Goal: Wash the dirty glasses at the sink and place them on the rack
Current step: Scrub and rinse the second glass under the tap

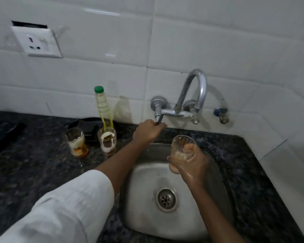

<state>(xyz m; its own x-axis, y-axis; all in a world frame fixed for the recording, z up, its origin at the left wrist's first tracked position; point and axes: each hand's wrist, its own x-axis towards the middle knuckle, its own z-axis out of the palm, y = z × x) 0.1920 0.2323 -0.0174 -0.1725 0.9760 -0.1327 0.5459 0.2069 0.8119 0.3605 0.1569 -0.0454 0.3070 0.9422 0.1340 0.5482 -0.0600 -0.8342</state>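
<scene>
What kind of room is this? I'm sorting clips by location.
Most likely a home kitchen: a steel sink set in a dark stone counter, a wall tap on white tiles, and a bottle of oil behind two dirty glasses waiting beside the basin.

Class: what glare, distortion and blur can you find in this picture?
Head view: glare streaks on the wall tiles; wide-angle bending curves the tile lines and counter; the sleeve is soft and blurred near the lens; lighting dim and greyish, with the tap casting a faint shadow on the wall.
</scene>
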